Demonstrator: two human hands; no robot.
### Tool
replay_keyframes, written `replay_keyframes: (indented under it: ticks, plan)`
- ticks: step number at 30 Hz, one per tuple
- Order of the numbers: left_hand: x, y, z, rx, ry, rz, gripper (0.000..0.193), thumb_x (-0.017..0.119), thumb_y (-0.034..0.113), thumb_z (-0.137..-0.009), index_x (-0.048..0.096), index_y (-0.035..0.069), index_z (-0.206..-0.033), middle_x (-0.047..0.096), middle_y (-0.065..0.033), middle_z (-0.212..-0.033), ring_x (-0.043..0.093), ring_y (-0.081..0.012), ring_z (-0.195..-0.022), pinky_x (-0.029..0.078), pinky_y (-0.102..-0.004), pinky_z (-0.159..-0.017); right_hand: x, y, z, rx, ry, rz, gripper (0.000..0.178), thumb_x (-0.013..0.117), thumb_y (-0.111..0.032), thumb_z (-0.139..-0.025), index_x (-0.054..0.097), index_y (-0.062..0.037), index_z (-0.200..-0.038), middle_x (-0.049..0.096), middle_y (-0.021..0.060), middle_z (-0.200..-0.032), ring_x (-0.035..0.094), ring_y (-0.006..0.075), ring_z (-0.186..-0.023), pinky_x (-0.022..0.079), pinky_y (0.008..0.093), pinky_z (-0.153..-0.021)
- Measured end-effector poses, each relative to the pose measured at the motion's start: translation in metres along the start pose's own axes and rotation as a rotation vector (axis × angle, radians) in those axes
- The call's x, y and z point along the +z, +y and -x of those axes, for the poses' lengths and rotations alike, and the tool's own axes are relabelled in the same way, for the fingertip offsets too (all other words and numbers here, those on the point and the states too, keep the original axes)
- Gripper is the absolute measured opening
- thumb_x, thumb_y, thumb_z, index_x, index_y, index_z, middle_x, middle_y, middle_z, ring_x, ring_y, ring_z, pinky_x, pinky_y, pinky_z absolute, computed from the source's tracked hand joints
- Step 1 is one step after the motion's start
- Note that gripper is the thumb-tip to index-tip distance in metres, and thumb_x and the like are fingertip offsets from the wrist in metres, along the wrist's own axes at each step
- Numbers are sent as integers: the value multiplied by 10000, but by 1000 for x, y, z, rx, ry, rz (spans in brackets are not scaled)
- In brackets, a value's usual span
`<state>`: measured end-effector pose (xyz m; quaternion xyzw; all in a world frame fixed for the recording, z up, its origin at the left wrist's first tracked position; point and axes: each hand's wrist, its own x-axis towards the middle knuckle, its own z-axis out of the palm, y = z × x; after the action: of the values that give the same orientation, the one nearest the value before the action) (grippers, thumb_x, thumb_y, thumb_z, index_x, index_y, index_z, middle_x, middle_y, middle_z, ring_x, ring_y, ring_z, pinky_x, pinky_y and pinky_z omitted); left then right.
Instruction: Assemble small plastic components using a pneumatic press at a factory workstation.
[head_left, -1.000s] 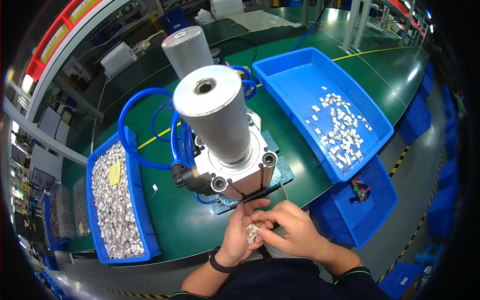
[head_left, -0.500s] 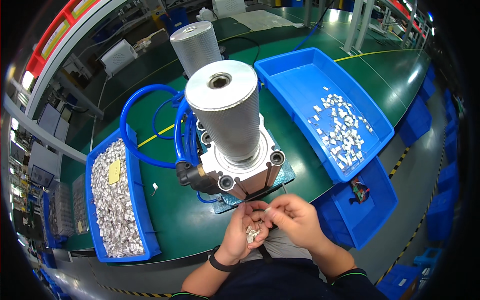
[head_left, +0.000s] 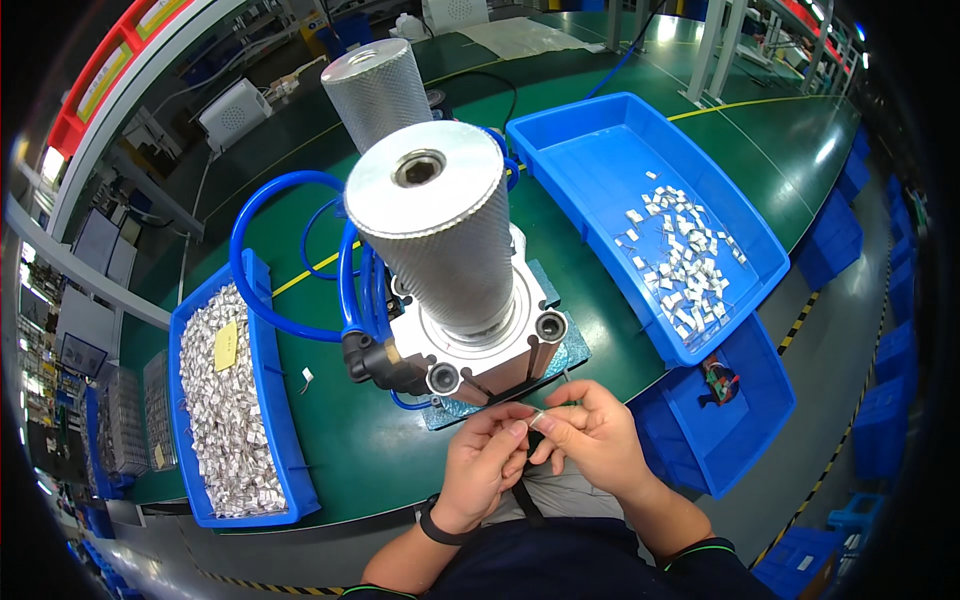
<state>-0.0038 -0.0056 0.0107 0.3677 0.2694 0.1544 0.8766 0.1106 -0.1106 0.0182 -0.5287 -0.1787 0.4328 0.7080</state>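
Note:
My left hand (head_left: 485, 468) and my right hand (head_left: 597, 440) meet in front of the machine, fingertips pinched together. Between them is a small pale piece (head_left: 538, 418), mostly covered by the fingers; it resembles the small white parts with thin wire leads in the trays. The left fingers are curled over the palm, hiding whatever lies inside. Just beyond the hands stands a pneumatic press (head_left: 470, 350) with a silver block base and a tall knurled metal cylinder (head_left: 440, 250). Neither hand appears to grip the press.
At left, a blue tray (head_left: 290, 440) is heaped with white parts and a yellow slip (head_left: 225, 345). A blue tray (head_left: 570, 130) at right holds scattered parts. Below it is another blue bin (head_left: 740, 440). One loose part (head_left: 306, 378) lies on the green table. A blue hose (head_left: 237, 250) loops left.
My left hand has turned and closed over the white parts that showed in its palm. Its thumb and fingertips now meet the right hand's at the small piece. The press appears slightly shifted in view.

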Motion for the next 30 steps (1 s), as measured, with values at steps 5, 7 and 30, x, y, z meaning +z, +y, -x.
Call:
replay_keyframes:
  ticks: [5, 7, 30]
  plan:
    - [2, -1, -3, 25, 46, -13, 136, 546, 69, -911, 580, -29, -999, 490, -13, -640, 357, -41, -451, 243, -180, -370, -4, 1, -2, 87, -8, 168, 189, 624, -103, -884, 578, 48, -989, 656, 75, -764, 630, 81, -651, 466, 186, -499]
    - [2, -4, -3, 32, 74, -29, 123, 566, 68, -905, 586, -33, -973, 472, 5, -616, 342, -35, -437, 233, -183, -374, -4, 0, 0, 72, -5, 271, 176, 637, -124, -878, 616, 37, -946, 666, 65, -786, 631, 77, -663, 477, 199, -524]
    - [1, 3, 7, 98, 87, 35, 115, 540, 88, -918, 567, -9, -975, 529, -56, -711, 364, -63, -444, 248, -192, -365, -8, -4, -6, 184, -90, -205, 106, 577, -11, -874, 520, 76, -893, 627, 185, -779, 657, 214, -626, 567, 307, -533]
